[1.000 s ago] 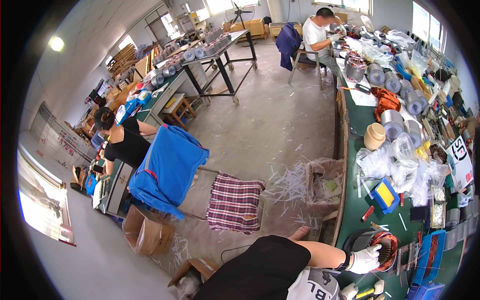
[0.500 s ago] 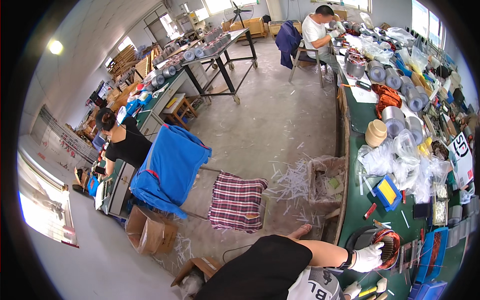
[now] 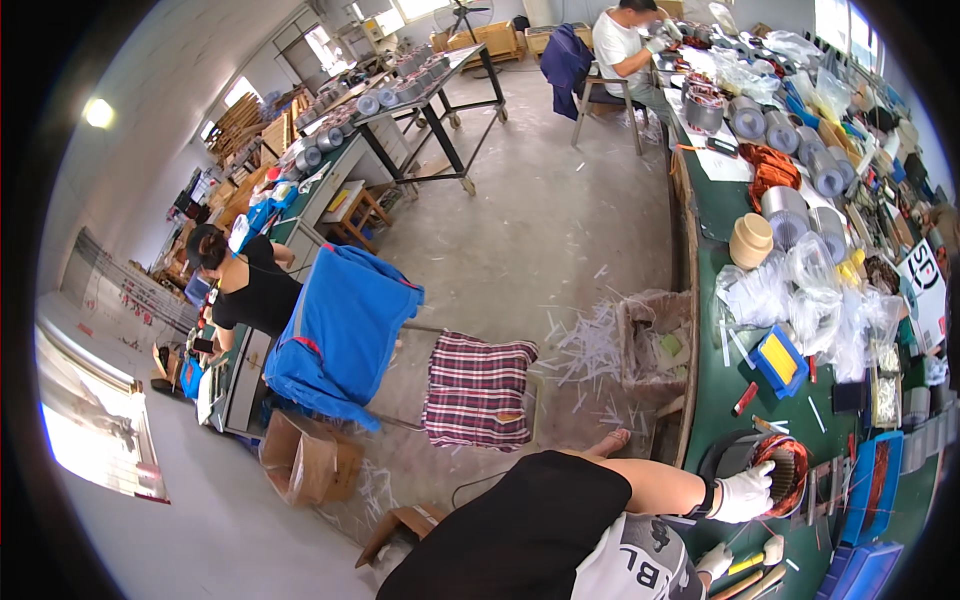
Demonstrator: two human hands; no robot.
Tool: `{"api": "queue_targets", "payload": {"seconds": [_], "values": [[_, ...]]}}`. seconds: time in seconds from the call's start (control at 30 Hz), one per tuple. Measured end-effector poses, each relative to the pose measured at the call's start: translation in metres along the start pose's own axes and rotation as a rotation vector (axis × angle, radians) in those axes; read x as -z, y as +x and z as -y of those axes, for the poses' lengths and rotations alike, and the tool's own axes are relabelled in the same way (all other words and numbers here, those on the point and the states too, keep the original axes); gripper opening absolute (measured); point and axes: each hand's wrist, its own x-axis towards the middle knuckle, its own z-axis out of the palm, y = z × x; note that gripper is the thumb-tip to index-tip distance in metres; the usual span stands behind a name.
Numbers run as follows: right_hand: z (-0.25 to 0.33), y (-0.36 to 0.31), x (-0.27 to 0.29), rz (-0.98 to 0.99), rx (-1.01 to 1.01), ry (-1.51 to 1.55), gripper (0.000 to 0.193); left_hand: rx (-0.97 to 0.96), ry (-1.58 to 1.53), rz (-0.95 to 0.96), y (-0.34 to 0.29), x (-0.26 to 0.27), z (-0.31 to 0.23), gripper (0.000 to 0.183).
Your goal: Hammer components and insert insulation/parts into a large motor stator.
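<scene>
My left hand (image 3: 745, 493), in a white glove, is at the lower right on a motor stator (image 3: 792, 480) with red-brown copper windings. Its fingers close over the near rim, beside the slotted bore. The stator lies on its side on the green bench, its open end facing me. Below it, my right hand (image 3: 714, 562), also gloved, is low over the bench next to a hammer (image 3: 745, 564) with a yellow handle and pale head. Its fingers are small and partly hidden, so their grip does not show. Wooden-handled tools (image 3: 765, 582) lie just beside it.
Right of the stator stand blue trays (image 3: 868, 490), one holding copper wire. A blue box with yellow inside (image 3: 778, 360), plastic bags (image 3: 812, 300) and bare stator cores (image 3: 785, 215) crowd the bench. A scrap bin (image 3: 655, 345) stands beside it. Two other people sit at benches.
The view has tilted slightly, so the bench things sit a little higher. My right hand shows more fully beside the hammer. My left hand stays at the stator's rim.
</scene>
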Motion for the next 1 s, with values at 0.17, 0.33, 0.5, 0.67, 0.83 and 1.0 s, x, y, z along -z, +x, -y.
{"api": "queue_targets", "payload": {"seconds": [0.17,0.33,0.5,0.67,0.83,1.0], "values": [[0.008,-0.013,0.001,-0.070,0.062,-0.028,0.040,-0.012,0.014,-0.004,-0.001,-0.003,0.002,0.012],[0.016,-0.017,0.005,-0.004,0.015,-0.062,0.042,-0.024,0.048,-0.017,-0.002,0.004,0.005,0.012],[-0.003,-0.005,-0.006,-0.082,0.079,-0.024,0.036,-0.054,-0.009,-0.048,-0.002,0.007,0.010,0.014],[-0.039,-0.040,0.008,-0.055,0.213,0.214,0.025,-0.206,-0.050,-0.008,0.002,0.024,0.021,0.019],[0.012,-0.141,0.065,0.045,0.063,0.462,0.037,-0.333,-0.180,0.106,0.012,0.061,0.051,0.011],[0.023,-0.175,0.089,-0.193,0.327,0.215,0.040,-0.392,-0.020,0.239,0.017,0.069,0.055,0.022]]}}
